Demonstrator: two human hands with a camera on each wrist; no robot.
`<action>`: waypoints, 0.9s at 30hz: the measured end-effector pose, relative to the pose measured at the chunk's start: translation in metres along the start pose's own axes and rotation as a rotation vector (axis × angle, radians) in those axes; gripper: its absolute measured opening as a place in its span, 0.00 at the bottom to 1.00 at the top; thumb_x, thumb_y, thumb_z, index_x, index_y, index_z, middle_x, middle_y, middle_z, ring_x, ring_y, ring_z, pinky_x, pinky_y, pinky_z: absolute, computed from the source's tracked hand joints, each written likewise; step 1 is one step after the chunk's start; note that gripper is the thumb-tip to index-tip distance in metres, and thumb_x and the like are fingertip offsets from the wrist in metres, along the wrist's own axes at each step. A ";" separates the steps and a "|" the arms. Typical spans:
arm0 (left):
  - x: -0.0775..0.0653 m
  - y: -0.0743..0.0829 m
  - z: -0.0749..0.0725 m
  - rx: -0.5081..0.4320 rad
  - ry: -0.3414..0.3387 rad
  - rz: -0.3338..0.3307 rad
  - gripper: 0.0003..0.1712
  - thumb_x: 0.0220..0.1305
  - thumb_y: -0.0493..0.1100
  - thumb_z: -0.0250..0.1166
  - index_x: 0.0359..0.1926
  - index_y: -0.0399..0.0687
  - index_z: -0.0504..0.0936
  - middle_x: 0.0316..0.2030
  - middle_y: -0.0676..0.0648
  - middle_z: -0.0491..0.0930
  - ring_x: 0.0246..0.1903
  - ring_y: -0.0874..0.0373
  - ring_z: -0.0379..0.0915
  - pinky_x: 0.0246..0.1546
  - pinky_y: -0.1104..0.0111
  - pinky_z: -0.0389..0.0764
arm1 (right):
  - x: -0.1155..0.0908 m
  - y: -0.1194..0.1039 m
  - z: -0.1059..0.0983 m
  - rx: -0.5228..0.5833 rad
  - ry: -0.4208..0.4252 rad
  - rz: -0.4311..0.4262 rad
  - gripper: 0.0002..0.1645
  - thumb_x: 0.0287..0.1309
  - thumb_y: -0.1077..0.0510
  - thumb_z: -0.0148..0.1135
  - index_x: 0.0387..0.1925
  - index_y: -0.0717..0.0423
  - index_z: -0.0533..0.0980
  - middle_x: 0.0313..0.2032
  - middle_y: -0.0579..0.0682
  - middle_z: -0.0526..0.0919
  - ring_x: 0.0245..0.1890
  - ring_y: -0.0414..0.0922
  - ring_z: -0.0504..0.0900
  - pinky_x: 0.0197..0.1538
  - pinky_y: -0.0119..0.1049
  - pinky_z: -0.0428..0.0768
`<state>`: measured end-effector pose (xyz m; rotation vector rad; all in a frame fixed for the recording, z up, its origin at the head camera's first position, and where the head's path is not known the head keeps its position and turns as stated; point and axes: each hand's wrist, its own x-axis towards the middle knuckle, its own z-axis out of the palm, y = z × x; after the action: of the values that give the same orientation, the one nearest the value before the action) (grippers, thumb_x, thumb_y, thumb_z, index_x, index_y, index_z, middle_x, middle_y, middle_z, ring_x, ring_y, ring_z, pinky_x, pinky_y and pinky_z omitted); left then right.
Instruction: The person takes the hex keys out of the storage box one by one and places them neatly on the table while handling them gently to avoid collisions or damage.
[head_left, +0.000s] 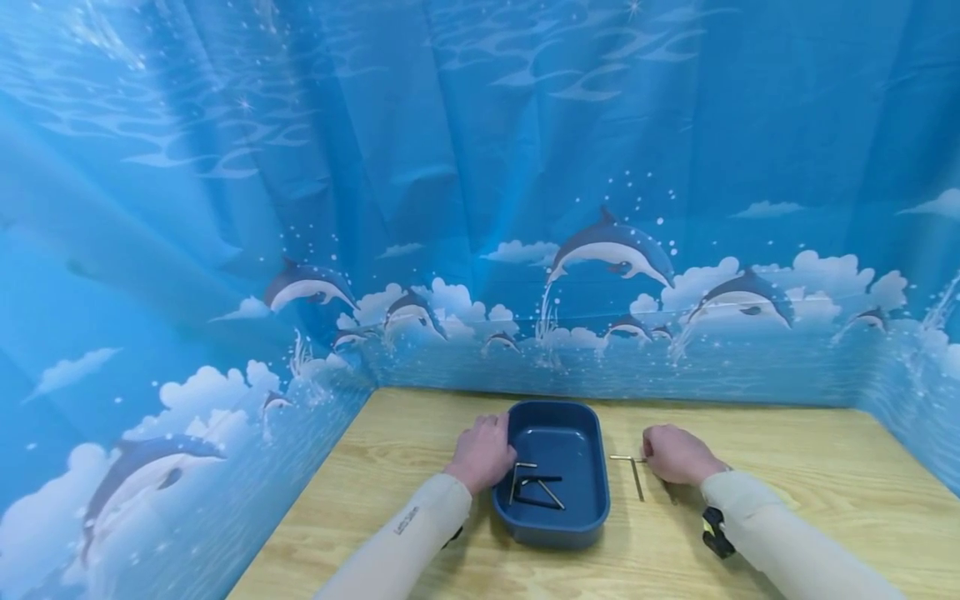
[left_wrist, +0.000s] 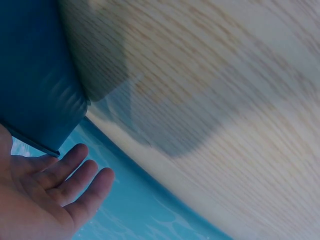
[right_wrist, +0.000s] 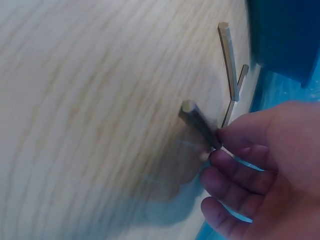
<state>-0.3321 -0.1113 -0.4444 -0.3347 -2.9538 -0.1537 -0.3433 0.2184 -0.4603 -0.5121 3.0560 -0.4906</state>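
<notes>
In the head view my left hand holds the left rim of a deep blue bin. The left wrist view has its fingertips right at the rim, with the thumb mostly hidden. Inside the bin lie several hex keys, some black and some metallic. To the right of the bin, my right hand pinches a metallic hex key between thumb and forefinger, close over the table. Just left of that hand, another metallic hex key lies on the wood, forming a T shape with a crossing bar.
The light wood-grain table carries everything. A blue curtain printed with dolphins and clouds hangs along its back and sides. Black bands show at both wrists, such as the right wristband.
</notes>
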 end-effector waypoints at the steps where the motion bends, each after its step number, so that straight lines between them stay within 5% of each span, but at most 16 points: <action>1: 0.000 0.000 0.000 0.001 0.000 0.001 0.30 0.65 0.48 0.61 0.66 0.42 0.73 0.56 0.41 0.80 0.57 0.48 0.76 0.50 0.51 0.82 | 0.000 0.000 0.001 0.005 0.001 0.009 0.09 0.57 0.69 0.55 0.25 0.54 0.74 0.23 0.47 0.74 0.23 0.44 0.71 0.28 0.39 0.70; 27: 0.001 -0.001 0.003 0.005 0.028 0.013 0.27 0.64 0.46 0.61 0.63 0.41 0.75 0.53 0.41 0.81 0.54 0.48 0.77 0.48 0.52 0.83 | 0.002 0.000 0.004 0.015 0.038 0.013 0.12 0.60 0.65 0.55 0.21 0.53 0.71 0.19 0.47 0.71 0.21 0.44 0.67 0.26 0.37 0.65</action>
<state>-0.3337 -0.1114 -0.4467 -0.3483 -2.9230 -0.1484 -0.3450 0.2172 -0.4637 -0.4882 3.0872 -0.5289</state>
